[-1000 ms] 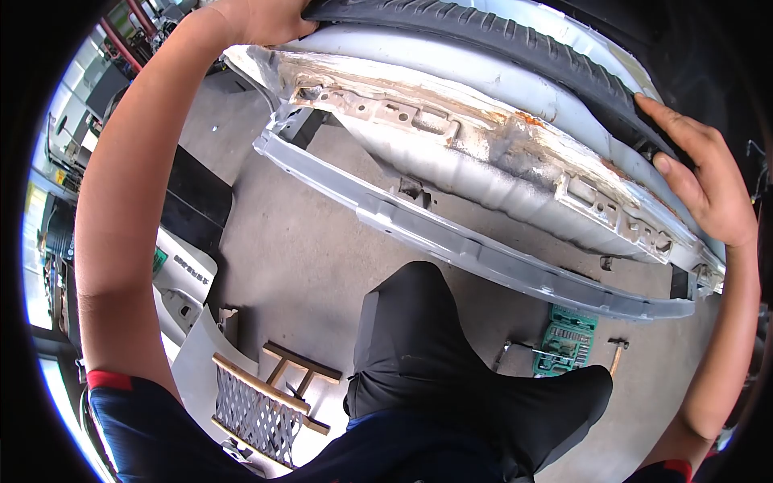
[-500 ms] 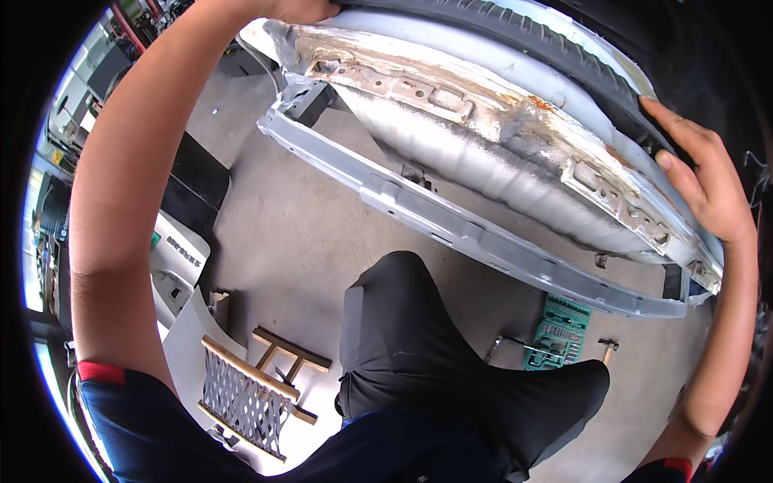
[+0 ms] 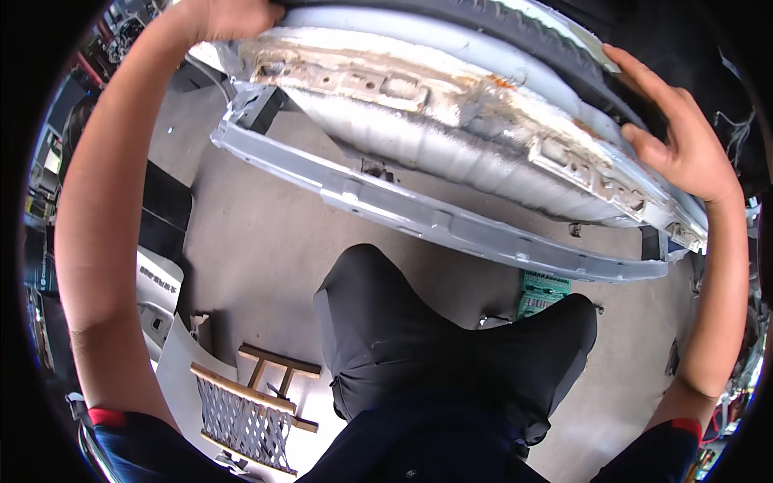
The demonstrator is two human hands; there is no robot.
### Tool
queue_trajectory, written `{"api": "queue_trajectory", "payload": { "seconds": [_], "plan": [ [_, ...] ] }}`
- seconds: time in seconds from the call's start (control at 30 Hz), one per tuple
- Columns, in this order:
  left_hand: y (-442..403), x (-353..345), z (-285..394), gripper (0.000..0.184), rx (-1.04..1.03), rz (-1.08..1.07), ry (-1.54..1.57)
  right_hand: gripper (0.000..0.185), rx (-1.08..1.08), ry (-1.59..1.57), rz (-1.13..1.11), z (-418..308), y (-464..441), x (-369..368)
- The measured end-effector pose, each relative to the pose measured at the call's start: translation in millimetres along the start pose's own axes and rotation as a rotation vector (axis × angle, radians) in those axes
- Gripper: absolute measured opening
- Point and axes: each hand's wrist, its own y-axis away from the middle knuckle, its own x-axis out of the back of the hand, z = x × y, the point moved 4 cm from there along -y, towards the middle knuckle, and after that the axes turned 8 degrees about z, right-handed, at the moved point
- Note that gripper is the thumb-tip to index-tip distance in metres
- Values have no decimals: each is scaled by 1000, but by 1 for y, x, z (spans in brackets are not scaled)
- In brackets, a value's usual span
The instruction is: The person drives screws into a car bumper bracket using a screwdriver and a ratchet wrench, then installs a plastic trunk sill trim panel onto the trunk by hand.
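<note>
A long black ribbed trim strip (image 3: 451,11) runs along the top of a car's stripped rear end. My left hand (image 3: 233,18) is curled at the strip's left end, its thumb showing and most fingers cut off by the frame's top. At the right end, my right hand (image 3: 684,149) grips the strip, fingers over its far edge and thumb on the near side. Below the strip lies the pale body panel (image 3: 386,32) with a rusty, flaking sill (image 3: 459,88). A grey metal bumper beam (image 3: 427,221) stands out in front of it.
Beneath the beam, a green socket set case (image 3: 543,294) lies on the concrete floor (image 3: 250,274), partly behind my knee. A wooden folding stool with a woven seat (image 3: 245,414) is at lower left. Pale panels (image 3: 157,282) and a black panel (image 3: 165,205) lie along the left.
The view has shifted, so the car and beam appear farther left and higher. Both hands have stayed at the ends of the strip. My knee now covers more of the socket case.
</note>
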Motion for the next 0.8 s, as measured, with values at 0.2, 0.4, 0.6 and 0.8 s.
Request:
{"api": "queue_trajectory", "payload": {
  "seconds": [0.2,0.4,0.6,0.8],
  "plan": [
    [-5,-2,-1,68,29,27,97,76,75,-107,-2,-10,-17,-1],
    [-6,1,11,64,197,-25,48,70,290,-113,47,-73,-69,-4],
    [-6,-1,18,72,204,-5,117,87,242,-101,-243,-54,-107,-23],
    [-12,-8,13,80,295,-68,48,83,360,-287,-141,-30,-100,-35]
  ]
}}
